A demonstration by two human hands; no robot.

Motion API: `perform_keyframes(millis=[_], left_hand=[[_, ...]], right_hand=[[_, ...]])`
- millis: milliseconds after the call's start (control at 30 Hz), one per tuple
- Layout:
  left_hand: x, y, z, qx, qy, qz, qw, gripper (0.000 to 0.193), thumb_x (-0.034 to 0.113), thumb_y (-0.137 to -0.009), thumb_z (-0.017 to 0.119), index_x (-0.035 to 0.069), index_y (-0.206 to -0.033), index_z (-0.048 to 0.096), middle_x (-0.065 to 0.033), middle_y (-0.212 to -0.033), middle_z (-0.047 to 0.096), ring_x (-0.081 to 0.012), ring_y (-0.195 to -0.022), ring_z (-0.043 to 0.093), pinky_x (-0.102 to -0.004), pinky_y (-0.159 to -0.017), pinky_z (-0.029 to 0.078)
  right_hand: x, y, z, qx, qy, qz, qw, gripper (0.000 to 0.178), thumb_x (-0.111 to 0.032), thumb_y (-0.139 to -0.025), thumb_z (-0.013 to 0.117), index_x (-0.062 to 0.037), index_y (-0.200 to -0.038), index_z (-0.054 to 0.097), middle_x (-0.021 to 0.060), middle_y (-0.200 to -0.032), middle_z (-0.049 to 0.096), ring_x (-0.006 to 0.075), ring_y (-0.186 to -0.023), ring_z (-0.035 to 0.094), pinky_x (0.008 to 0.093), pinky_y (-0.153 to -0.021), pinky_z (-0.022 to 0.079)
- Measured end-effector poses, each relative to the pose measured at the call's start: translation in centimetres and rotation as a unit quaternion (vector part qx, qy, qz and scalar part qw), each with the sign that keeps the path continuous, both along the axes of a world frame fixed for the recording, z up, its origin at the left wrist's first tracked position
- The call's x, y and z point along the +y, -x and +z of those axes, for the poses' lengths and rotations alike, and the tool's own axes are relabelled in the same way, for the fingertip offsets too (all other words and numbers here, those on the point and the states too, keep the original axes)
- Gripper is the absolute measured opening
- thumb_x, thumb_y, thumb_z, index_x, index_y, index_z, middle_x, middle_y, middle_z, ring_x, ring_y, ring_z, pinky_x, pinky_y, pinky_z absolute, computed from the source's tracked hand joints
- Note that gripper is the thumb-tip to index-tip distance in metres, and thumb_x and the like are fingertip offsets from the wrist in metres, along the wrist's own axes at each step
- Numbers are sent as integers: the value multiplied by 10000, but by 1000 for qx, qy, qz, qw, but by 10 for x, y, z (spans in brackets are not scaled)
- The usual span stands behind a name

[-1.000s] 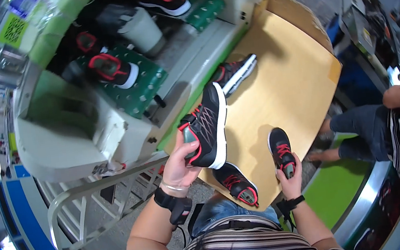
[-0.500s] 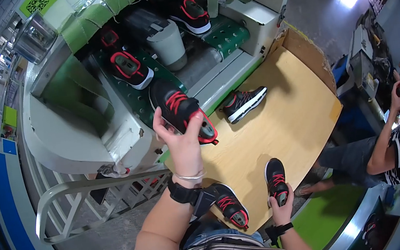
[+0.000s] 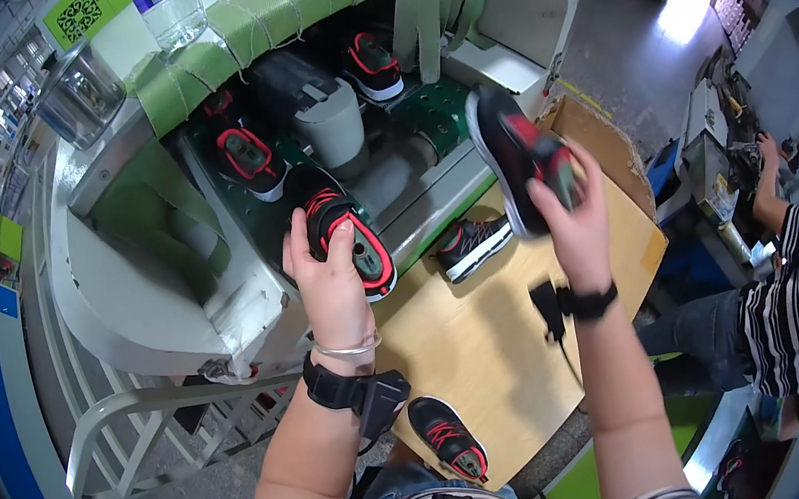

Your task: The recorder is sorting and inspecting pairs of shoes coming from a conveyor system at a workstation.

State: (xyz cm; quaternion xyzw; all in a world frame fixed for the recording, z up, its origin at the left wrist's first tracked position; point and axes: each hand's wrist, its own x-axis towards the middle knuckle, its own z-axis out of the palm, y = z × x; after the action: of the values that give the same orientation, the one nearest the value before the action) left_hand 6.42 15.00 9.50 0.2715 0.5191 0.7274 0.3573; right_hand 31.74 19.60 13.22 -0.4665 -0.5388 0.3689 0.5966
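Observation:
My left hand (image 3: pixel 327 274) grips a black sneaker (image 3: pixel 335 223) with red laces and a red-lined collar, thumb at its heel opening. This shoe is at the near end of the machine's left green perforated belt, toe pointing inward. Raised over the board's far side, my right hand (image 3: pixel 579 221) holds another black-and-red sneaker (image 3: pixel 506 160), blurred by motion, its white sole edge facing left. Below it, a black sneaker (image 3: pixel 470 247) with a white sole lies tipped on its side on the wooden board (image 3: pixel 492 338). One more sneaker (image 3: pixel 448 438) rests on the board's near left corner.
Inside the machine (image 3: pixel 172 320) several sneakers sit on the belts, including one (image 3: pixel 249 160) on the left and one (image 3: pixel 373 64) on the right. A metal pot (image 3: pixel 81 94) and a bottle (image 3: pixel 170 12) stand on top. A co-worker (image 3: pixel 793 288) stands at right; a railing (image 3: pixel 137 400) runs at left.
My right hand has lifted its sneaker from the board's near edge up toward the machine. My left hand's shoe has shifted slightly. The belt shoes have moved farther inward.

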Motion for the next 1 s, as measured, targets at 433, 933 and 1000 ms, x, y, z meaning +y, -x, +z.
perform_keyframes(millis=[433, 933, 1000], left_hand=[[54, 23, 22, 35, -48, -9, 998, 372, 82, -946, 604, -39, -1295, 561, -86, -1207, 507, -122, -975, 558, -262, -887, 463], [-25, -90, -99, 585, 16, -176, 792, 596, 230, -922, 638, 38, -1428, 389, -132, -1400, 466, -257, -1266, 472, -403, -1062, 382], [-17, -96, -162, 136, 202, -551, 798, 495, 206, -923, 604, -10, -1341, 450, -225, -1208, 585, -296, -1136, 565, -388, -1011, 436]], right_hand=[[175, -11, -94, -89, 50, 21, 995, 309, -271, -966, 585, -87, -1207, 643, 71, -1006, 696, 232, -1012, 639, 339, -931, 475], [-94, -26, -220, -103, 208, 76, 970, 561, -340, -1051, 464, 9, -1468, 326, 209, -1503, 382, 284, -1438, 311, 371, -1181, 222], [-102, -21, -211, 10, 257, 80, 963, 570, -335, -1046, 487, 7, -1471, 322, 200, -1478, 404, 269, -1386, 367, 365, -1150, 276]])
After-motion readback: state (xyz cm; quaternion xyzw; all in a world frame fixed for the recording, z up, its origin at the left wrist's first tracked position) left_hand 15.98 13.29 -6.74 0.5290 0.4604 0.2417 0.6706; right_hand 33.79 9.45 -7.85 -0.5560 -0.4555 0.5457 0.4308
